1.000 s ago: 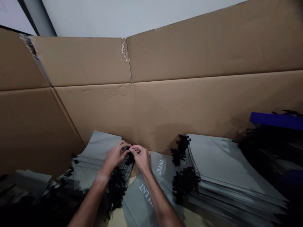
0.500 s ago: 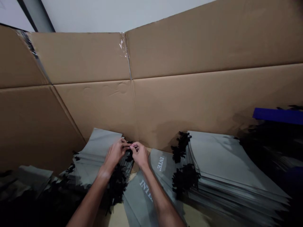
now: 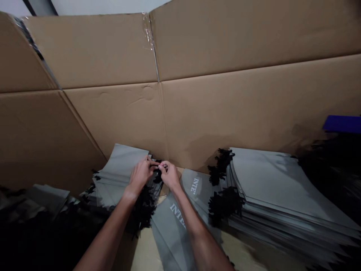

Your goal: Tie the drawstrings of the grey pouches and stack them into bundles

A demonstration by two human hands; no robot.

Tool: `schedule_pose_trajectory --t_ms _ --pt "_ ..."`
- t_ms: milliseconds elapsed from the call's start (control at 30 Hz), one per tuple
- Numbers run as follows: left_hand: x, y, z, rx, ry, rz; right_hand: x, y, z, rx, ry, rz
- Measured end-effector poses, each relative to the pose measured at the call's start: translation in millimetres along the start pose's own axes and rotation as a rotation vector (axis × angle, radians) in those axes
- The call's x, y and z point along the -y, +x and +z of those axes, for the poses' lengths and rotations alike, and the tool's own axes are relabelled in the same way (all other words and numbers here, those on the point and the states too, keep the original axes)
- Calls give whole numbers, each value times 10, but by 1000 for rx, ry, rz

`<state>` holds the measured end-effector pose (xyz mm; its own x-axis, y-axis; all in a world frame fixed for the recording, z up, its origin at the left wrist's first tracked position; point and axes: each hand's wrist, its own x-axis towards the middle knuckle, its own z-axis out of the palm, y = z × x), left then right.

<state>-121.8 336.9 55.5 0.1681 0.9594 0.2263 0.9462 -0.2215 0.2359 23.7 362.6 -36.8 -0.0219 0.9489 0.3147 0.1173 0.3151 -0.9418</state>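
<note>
Brown cardboard wall (image 3: 239, 105) stands along the back, creased across its middle, with a strip of clear tape (image 3: 147, 34) over the seam near the top; pale surface (image 3: 145, 252) below. From my remote post I watch through the head camera, two bare forearms reaching in from the bottom edge. Left hand (image 3: 141, 171) is over the right edge of the left stack (image 3: 128, 156) of flat grey pieces; right hand (image 3: 169, 175) faces it, fingertips meeting or nearly so. Between and under them, black cords (image 3: 143, 210) bunch along that same edge and spill down its side. Fingers on both hands are bent inward at the topmost strands, but I cannot tell whether either has a cord pinched: too small and dark. Below the right forearm I note overlapping grey pieces (image 3: 166, 241) with white lettering, "INTE" legible. To the right, a taller grey stack (image 3: 265, 173), black tufts along its left side. Far right, a blue piece (image 3: 342, 124) above a dark heap (image 3: 338, 162), details lost in shadow.
</note>
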Motion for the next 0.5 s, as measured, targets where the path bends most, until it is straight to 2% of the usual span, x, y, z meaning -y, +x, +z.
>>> schedule_pose_trajectory --t_ms 233,500 --pt "3 -16 6 -17 -22 29 -35 12 -45 -19 35 7" --pt "-20 -56 13 -41 -32 -32 -36 13 -78 59 146 4"
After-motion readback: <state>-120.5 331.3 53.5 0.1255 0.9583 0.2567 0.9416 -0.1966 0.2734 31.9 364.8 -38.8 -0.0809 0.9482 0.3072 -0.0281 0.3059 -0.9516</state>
